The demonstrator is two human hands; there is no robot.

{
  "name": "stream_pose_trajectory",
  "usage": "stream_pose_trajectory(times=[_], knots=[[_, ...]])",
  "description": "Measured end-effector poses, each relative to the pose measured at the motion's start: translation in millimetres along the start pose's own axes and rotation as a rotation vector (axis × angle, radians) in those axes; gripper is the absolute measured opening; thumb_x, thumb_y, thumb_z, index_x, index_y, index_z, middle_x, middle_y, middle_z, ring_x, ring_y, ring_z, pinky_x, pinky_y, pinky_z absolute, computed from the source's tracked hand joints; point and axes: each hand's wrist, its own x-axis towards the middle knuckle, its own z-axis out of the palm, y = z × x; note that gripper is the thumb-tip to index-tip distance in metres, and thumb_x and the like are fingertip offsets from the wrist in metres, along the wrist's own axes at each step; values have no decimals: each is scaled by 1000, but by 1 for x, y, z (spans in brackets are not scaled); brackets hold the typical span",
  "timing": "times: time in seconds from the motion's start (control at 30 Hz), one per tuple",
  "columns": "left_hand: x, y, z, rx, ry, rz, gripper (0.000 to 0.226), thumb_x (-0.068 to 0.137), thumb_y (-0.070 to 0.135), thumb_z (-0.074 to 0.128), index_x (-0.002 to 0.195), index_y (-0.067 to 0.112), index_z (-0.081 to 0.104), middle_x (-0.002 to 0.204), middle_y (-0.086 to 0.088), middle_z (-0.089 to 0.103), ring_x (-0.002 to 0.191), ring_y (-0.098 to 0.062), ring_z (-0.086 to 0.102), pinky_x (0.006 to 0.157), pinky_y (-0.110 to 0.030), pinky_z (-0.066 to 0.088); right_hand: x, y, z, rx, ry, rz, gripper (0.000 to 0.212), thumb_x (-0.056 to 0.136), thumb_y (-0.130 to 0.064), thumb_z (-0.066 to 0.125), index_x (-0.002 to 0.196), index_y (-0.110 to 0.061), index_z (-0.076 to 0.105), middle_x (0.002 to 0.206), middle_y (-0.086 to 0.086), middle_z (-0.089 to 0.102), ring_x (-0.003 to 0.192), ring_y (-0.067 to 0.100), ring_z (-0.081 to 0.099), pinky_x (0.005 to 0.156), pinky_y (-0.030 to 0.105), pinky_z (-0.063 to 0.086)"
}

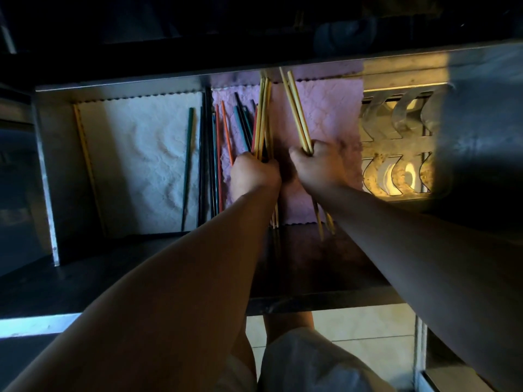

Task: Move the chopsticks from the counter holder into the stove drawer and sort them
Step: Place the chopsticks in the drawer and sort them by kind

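**Both hands grip yellow chopsticks over the pink cloth**

The left hand (pixel 253 172) is clenched around a bundle of yellow chopsticks (pixel 263 117), held over the left part of the pink cloth (pixel 325 114) that lines the middle of the open drawer (pixel 48 171). The sticks point away from the person toward the drawer's back wall, and their near ends poke out below the wrist past the cloth's front edge.

The right hand (pixel 315 165) is closed on a smaller bundle of yellow sticks (pixel 297 111), just right of the first bundle and also above the pink cloth. These lean slightly left at the far tips; their near ends show under the forearm, beyond the cloth's front edge.

Loose chopsticks lie flat on the left edge of the pink cloth: orange ones (pixel 226 131), dark teal ones (pixel 242 120), and a row of dark sticks (pixel 208 159) along the seam where it meets a white cloth (pixel 141 154). On the white cloth, left of the pink one, rests a single green stick (pixel 187 165), and one yellow stick (pixel 87 168) lies at the far left edge, near the drawer's side wall.

Right of the pink cloth sits a metal rack (pixel 396 142) with curved slots, lit warm yellow.
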Motion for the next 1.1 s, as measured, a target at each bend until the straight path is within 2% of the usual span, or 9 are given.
stream_pose_trajectory(times=[0.17,0.3,0.47,0.53,0.67,0.8,0.93,1.03,1.1], knots=[[0,2,-7,-89,-55,-36,38,74,40,65,95,8,71,79,-5,68,74,-26,67,46,-20,37,2,-3,3,-58,-6,-29,32,87,-43,59,76,-14,62,67,0,55,63,20,51,60,24,37],[2,-1,-24,-58,-55,1,35,83,36,54,92,6,70,72,-6,61,78,-31,64,54,-24,40,1,-8,12,-30,18,-71,36,89,-42,57,64,-16,48,59,-3,50,56,19,49,49,25,36],[8,-14,-51,-71,-95,0,36,73,37,45,82,8,64,83,-16,70,81,-37,68,73,-41,58,-3,-16,31,-158,138,-106,29,87,-37,60,91,-8,61,85,12,65,87,34,60,64,25,24],[13,-19,-61,-112,-99,-27,27,64,32,41,74,12,56,80,-16,70,73,-36,69,69,-49,60,-2,-16,36,-158,147,-105,30,84,-33,63,98,-6,61,95,16,66,93,36,61,67,27,28],[26,-36,-78,-54,21,15,17,67,31,46,64,14,48,56,1,51,57,-26,53,54,-29,41,2,-18,46,-146,105,-63,39,79,-35,69,103,-7,58,101,17,67,96,37,63,71,30,43],[37,-57,-92,36,121,51,3,82,20,53,79,20,54,73,0,58,71,-27,58,55,-28,36,5,-18,56,-212,136,-33,44,76,-42,71,97,-4,62,96,19,69,92,39,65,69,30,44],[43,-67,-101,56,199,21,25,84,13,51,106,20,59,108,-8,55,90,-28,56,78,-32,41,7,-19,63,-237,137,11,46,78,-41,69,98,0,63,98,21,68,93,39,64,70,30,44],[49,-68,-103,42,185,-56,25,84,13,50,107,18,60,111,-9,59,94,-28,59,84,-33,46,3,-23,60,-202,187,5,37,77,-35,64,93,-1,66,93,20,69,88,37,65,70,29,45],[51,-66,-103,-7,147,-93,24,81,16,51,102,17,63,103,-8,65,94,-30,63,86,-38,53,-2,-26,55,-167,195,9,31,75,-37,57,77,-7,62,73,11,64,74,32,60,65,25,37]])
